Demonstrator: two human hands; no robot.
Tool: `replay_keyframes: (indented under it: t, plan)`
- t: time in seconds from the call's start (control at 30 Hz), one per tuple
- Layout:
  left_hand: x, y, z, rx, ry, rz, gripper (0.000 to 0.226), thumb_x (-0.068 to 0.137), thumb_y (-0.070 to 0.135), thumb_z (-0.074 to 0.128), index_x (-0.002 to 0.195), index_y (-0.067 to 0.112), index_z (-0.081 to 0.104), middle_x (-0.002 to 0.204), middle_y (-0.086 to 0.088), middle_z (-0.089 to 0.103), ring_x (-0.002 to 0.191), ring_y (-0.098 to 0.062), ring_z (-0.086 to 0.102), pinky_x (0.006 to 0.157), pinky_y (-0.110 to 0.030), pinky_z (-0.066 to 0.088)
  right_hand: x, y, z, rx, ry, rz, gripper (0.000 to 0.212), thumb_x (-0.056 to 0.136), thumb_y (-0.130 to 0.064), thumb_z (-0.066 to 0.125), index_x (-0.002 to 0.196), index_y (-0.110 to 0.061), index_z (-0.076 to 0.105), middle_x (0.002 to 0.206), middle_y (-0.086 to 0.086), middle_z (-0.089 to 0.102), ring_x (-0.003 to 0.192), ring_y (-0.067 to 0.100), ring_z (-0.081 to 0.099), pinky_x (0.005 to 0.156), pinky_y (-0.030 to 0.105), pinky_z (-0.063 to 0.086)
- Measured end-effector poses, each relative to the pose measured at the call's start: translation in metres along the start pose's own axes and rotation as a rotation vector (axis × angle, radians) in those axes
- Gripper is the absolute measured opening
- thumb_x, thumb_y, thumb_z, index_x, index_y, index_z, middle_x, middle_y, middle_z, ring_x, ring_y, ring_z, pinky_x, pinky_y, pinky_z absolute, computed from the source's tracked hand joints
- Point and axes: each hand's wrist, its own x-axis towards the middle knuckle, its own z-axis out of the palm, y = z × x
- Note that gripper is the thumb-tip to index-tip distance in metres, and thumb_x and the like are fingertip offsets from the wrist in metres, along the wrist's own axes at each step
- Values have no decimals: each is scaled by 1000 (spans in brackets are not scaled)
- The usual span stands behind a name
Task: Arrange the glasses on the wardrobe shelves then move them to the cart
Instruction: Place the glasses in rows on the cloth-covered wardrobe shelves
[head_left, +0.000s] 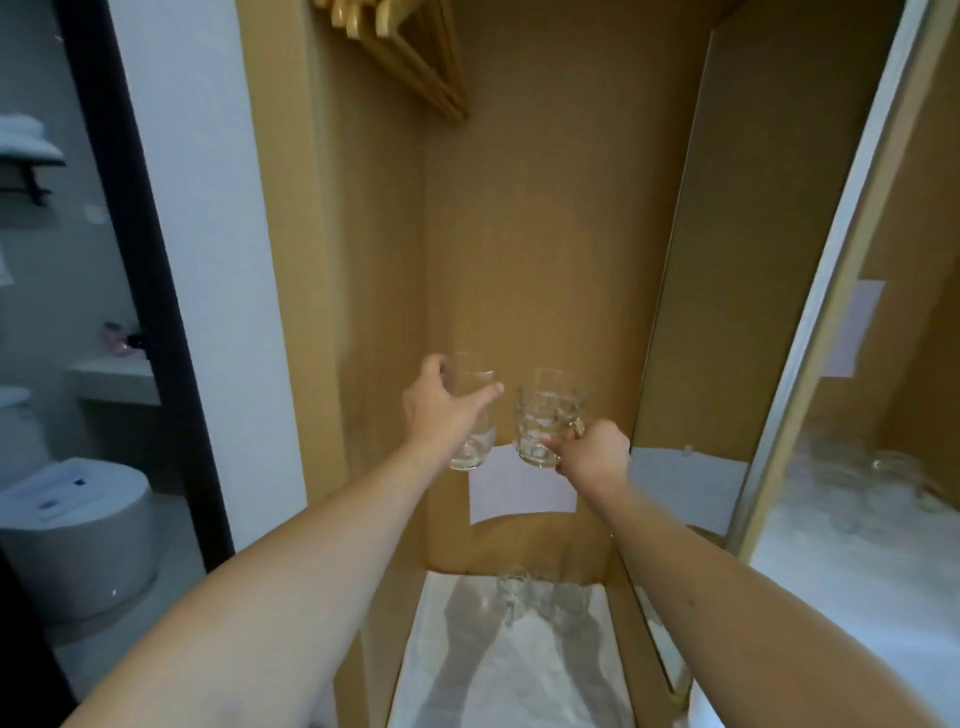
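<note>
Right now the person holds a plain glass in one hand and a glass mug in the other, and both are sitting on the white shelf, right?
Not quite. The head view shows the left hand gripping the plain glass and the right hand holding the glass mug, but both are held up in the air, well above the white shelf.

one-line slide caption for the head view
Left hand holds a plain glass, right hand a handled mug, inside a wardrobe.

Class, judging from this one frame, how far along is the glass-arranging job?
Done: at least two glasses stand on the white-lined shelf. In hand: the left hand grips a tumbler, the right hand a handled mug. Left: moving everything to the cart, not visible here.
</note>
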Motion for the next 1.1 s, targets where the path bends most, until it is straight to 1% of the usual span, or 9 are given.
replay_keyframes:
  t: [0.1, 0.27, 0.37, 0.5, 0.6, 0.7, 0.83, 1.0, 1.1]
  plan:
    - [-12, 27, -8, -70, 5, 20, 64, 66, 52, 90, 116, 27, 58, 112, 8, 64, 103, -15, 61, 84, -25, 44, -18, -18, -27, 32, 22, -13, 40, 84, -34, 83, 69, -12, 53, 81, 11, 70, 79, 33, 73, 71, 47, 62]
    - [-37, 65, -16, -130, 1, 23, 70, 62, 62, 84, 118, 28, 59, 113, 9, 65, 107, -16, 62, 94, -34, 51, -43, -27, -63, 112, 39, -44, 40, 85, -28, 83, 69, -16, 48, 69, 5, 64, 67, 33, 74, 59, 38, 61]
    - [-56, 82, -15, -132, -18, 35, 76, 58, 69, 79, 120, 29, 58, 113, 10, 63, 107, -15, 61, 96, -38, 51, -56, -18, -82, 164, 29, -61, 40, 85, -24, 83, 68, -15, 48, 72, 7, 64, 63, 30, 70, 58, 38, 62]
    - [-83, 101, -2, -112, -23, 41, 68, 63, 66, 80, 117, 31, 58, 111, 11, 62, 106, -15, 60, 97, -42, 51, -69, 5, -109, 170, 9, -108, 43, 84, -20, 84, 64, -15, 47, 65, 5, 61, 57, 22, 64, 52, 30, 58]
    - [-106, 115, 16, -129, -36, 23, 63, 64, 64, 81, 114, 33, 58, 108, 10, 61, 104, -15, 61, 95, -43, 53, -75, 25, -134, 199, -9, -95, 42, 82, -19, 86, 64, -14, 48, 63, 3, 62, 54, 20, 64, 55, 35, 61]
    - [-131, 131, 37, -155, -49, -4, 64, 69, 58, 83, 120, 30, 56, 110, 7, 60, 105, -17, 61, 93, -41, 53, -80, 48, -167, 206, -41, -88, 45, 82, -17, 86, 62, -16, 46, 56, -3, 60, 49, 19, 64, 59, 41, 62]
    - [-165, 154, 68, -146, -58, -30, 67, 72, 58, 83, 125, 30, 53, 110, 8, 59, 105, -16, 60, 94, -40, 52, -91, 78, -214, 157, -31, -94, 47, 81, -16, 86, 63, -15, 43, 66, 6, 59, 75, 40, 71, 68, 51, 62]
    - [-207, 177, 109, -145, -90, -23, 65, 74, 57, 81, 125, 29, 53, 107, 7, 59, 100, -10, 58, 78, -28, 44, -97, 116, -268, 147, -43, -57, 48, 82, -13, 85, 62, -14, 41, 66, 8, 57, 59, 28, 62, 65, 50, 62]
    - [-227, 186, 133, -132, -94, -37, 71, 75, 57, 81, 131, 26, 52, 108, 7, 59, 100, -11, 57, 77, -28, 41, -99, 136, -299, 149, -44, -54, 47, 83, -10, 84, 65, -12, 41, 66, 9, 57, 57, 25, 61, 64, 48, 62]
